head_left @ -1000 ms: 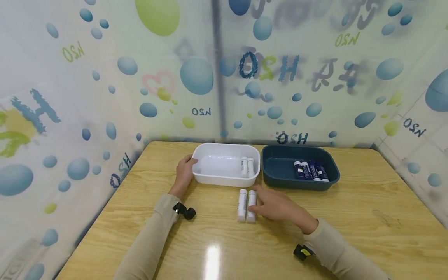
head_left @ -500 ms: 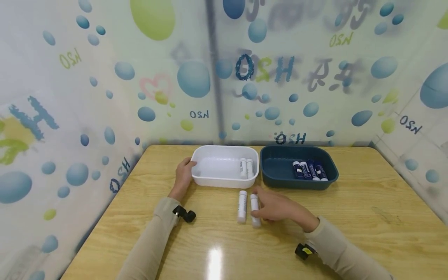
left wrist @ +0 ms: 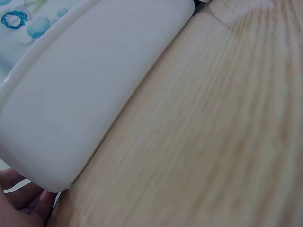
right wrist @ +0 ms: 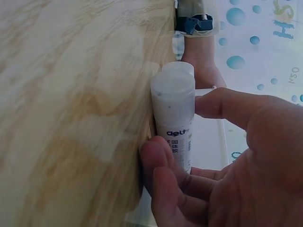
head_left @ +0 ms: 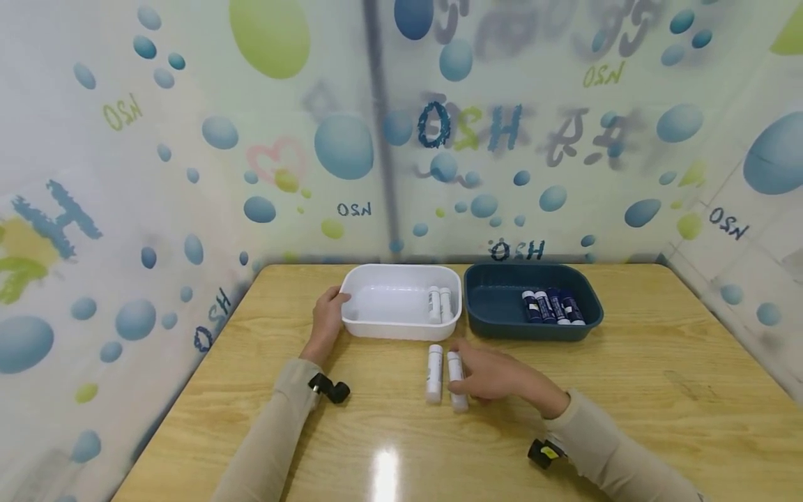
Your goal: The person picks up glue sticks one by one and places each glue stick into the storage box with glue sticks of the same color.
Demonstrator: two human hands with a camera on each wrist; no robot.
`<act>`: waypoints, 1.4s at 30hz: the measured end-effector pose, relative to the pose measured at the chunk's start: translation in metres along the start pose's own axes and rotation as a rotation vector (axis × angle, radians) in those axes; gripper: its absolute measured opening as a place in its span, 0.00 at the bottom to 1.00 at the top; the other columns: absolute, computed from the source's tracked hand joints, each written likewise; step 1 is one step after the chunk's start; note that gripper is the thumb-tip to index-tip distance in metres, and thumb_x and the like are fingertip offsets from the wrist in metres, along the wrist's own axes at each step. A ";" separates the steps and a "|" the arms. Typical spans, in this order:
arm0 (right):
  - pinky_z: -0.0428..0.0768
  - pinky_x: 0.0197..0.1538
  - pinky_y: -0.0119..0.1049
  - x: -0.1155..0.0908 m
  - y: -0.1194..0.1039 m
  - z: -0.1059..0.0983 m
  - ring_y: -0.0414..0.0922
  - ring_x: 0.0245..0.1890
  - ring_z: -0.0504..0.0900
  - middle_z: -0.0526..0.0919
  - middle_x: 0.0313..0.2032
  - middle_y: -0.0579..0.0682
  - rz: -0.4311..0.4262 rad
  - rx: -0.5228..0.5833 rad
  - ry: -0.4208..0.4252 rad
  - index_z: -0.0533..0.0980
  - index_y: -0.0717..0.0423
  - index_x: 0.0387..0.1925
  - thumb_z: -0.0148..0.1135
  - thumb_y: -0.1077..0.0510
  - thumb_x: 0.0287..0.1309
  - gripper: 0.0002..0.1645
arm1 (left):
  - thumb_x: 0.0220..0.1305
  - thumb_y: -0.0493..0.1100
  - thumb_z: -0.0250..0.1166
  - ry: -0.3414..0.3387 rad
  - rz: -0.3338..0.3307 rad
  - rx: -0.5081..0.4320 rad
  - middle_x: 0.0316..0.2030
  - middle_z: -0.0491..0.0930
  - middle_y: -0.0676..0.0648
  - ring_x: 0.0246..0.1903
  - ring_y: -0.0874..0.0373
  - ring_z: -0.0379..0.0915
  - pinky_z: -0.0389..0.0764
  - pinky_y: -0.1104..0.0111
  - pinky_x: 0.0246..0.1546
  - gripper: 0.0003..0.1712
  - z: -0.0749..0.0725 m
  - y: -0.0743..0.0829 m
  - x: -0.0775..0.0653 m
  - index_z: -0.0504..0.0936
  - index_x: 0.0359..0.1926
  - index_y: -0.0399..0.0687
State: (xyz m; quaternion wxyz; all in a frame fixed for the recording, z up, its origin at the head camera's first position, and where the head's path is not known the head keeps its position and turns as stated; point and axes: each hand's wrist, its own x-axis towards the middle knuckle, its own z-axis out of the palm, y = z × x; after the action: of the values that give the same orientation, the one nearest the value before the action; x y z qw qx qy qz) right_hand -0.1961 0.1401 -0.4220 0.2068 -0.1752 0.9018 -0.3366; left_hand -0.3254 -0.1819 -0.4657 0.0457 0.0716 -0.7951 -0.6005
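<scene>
My right hand (head_left: 495, 375) pinches a white glue stick (head_left: 459, 403) lying lengthwise on the table, thumb on one side and fingers on the other. In the right wrist view, "deli" lettering shows on this held glue stick (right wrist: 173, 101). Just to its left lies a second white glue stick (head_left: 434, 376), a narrow gap between them. At the left end of a white plastic bin (head_left: 395, 330), my left hand (head_left: 327, 323) grips the wall, thumb over the rim and fingers outside. Two more white glue sticks (head_left: 440, 305) lie inside that bin, at its right end.
A dark blue bin (head_left: 533, 331) stands right beside the white one, with several navy glue sticks (head_left: 551, 307) in its right half. Behind the wooden table (head_left: 633, 390) rises a wall covering (head_left: 401, 139) printed with bubbles.
My right hand has drawn the right-hand glue stick a little to the right and nearer, parting it from the other one. The left hand keeps its grip on the white bin.
</scene>
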 end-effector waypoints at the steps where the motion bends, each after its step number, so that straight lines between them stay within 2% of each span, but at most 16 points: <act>1: 0.74 0.22 0.34 0.000 0.000 0.000 0.42 0.16 0.76 0.79 0.22 0.48 -0.001 -0.004 0.001 0.63 0.57 0.69 0.70 0.51 0.62 0.40 | 0.73 0.47 0.52 -0.001 -0.001 0.001 0.69 0.74 0.35 0.67 0.40 0.72 0.73 0.49 0.70 0.28 0.000 0.000 0.000 0.74 0.68 0.37; 10: 0.74 0.22 0.36 0.003 -0.001 0.000 0.42 0.17 0.77 0.79 0.27 0.49 0.000 -0.050 0.022 0.64 0.55 0.68 0.70 0.47 0.62 0.39 | 0.73 0.47 0.53 0.008 0.010 -0.013 0.69 0.74 0.35 0.68 0.40 0.72 0.72 0.49 0.71 0.28 -0.002 0.002 0.001 0.75 0.68 0.38; 18: 0.76 0.31 0.37 0.004 0.003 0.006 0.42 0.30 0.79 0.80 0.36 0.49 -0.037 -0.106 0.050 0.69 0.51 0.65 0.71 0.47 0.60 0.35 | 0.72 0.46 0.53 0.016 0.013 -0.005 0.67 0.75 0.34 0.66 0.40 0.73 0.73 0.49 0.69 0.27 -0.001 0.000 0.001 0.76 0.66 0.37; 26: 0.78 0.30 0.37 0.004 0.007 0.008 0.41 0.30 0.79 0.80 0.38 0.48 -0.046 -0.093 0.057 0.70 0.51 0.63 0.71 0.50 0.59 0.33 | 0.74 0.47 0.52 -0.007 -0.007 -0.013 0.70 0.73 0.35 0.69 0.40 0.71 0.72 0.49 0.71 0.28 -0.001 -0.003 0.001 0.74 0.69 0.38; 34: 0.77 0.32 0.37 0.004 0.004 0.005 0.42 0.31 0.79 0.80 0.39 0.48 -0.012 -0.086 0.061 0.69 0.51 0.64 0.70 0.51 0.60 0.33 | 0.73 0.47 0.53 0.009 -0.003 -0.014 0.69 0.74 0.36 0.68 0.41 0.72 0.72 0.49 0.71 0.28 -0.001 -0.004 0.001 0.75 0.68 0.38; 42: 0.79 0.27 0.37 0.003 0.004 -0.001 0.43 0.25 0.80 0.79 0.36 0.50 0.001 -0.011 0.065 0.68 0.53 0.61 0.70 0.54 0.62 0.29 | 0.74 0.47 0.52 -0.003 0.006 -0.009 0.69 0.74 0.36 0.67 0.40 0.72 0.73 0.48 0.70 0.28 0.000 -0.004 0.000 0.75 0.68 0.39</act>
State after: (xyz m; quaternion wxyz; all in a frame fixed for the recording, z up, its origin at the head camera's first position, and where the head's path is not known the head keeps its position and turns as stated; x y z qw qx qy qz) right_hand -0.2002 0.1422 -0.4246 0.1763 -0.1649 0.9100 -0.3371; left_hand -0.3254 -0.1834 -0.4691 0.0466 0.0683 -0.7926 -0.6042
